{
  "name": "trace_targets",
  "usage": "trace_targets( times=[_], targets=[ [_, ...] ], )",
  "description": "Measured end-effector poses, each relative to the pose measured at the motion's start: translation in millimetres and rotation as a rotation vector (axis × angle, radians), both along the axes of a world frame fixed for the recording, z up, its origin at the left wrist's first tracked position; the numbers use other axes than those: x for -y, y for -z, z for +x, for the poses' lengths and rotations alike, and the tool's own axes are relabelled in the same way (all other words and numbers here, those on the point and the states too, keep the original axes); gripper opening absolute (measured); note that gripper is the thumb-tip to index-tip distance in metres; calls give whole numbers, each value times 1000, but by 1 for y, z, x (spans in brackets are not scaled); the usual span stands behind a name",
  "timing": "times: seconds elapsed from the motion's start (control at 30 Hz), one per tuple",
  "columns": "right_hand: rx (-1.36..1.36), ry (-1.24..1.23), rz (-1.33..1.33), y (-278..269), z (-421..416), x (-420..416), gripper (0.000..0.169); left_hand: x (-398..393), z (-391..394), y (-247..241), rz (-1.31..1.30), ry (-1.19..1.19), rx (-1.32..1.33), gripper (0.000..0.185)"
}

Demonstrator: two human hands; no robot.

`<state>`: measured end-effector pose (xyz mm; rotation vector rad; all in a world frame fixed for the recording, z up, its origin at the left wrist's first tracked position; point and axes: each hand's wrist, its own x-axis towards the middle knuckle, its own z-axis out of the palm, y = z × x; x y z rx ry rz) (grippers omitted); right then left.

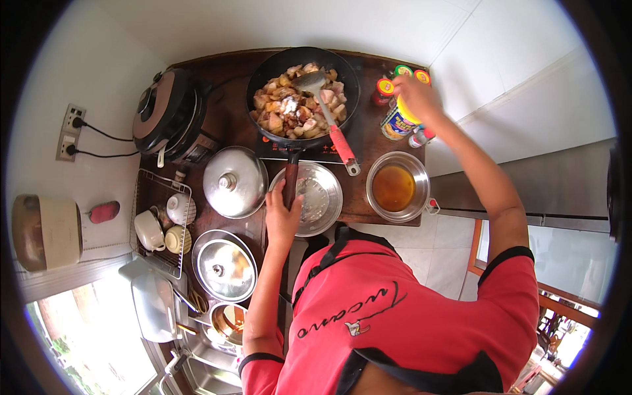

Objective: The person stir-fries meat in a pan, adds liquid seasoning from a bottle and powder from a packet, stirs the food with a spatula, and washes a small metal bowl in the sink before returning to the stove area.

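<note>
My left hand (283, 217) grips the end of the dark brown handle (291, 177) of a black frying pan (253, 94). Chunks of meat (274, 121) fill the pan, with brown sauce and a small heap of white powder (288, 104) on top. A metal spatula (323, 106) with a red handle rests across the meat and the pan's rim. My right hand (419, 98) is over a yellow-lidded canister (395, 123), its fingertips close to a red-lidded jar (383, 93). Whether those fingers hold anything cannot be made out.
An induction cooktop (321, 154) lies under the pan. Nearby stand a bowl of brown liquid (393, 187), a metal bowl (323, 217), a domed lid (234, 182) and a glass lid (224, 271). An electric cooker (168, 113) and a wire dish rack (163, 175) are at left.
</note>
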<state>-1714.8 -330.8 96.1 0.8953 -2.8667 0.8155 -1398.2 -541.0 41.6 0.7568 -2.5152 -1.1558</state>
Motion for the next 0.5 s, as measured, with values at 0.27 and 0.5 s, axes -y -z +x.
trace_targets(
  times=[0.27, 0.5],
  targets=[
    [91, -356, 329, 16, 114, 86, 35, 1, -7, 27, 108, 21, 70, 64],
    [-490, -299, 624, -57, 50, 75, 23, -7, -14, 11, 935, -75, 69, 48]
  ],
)
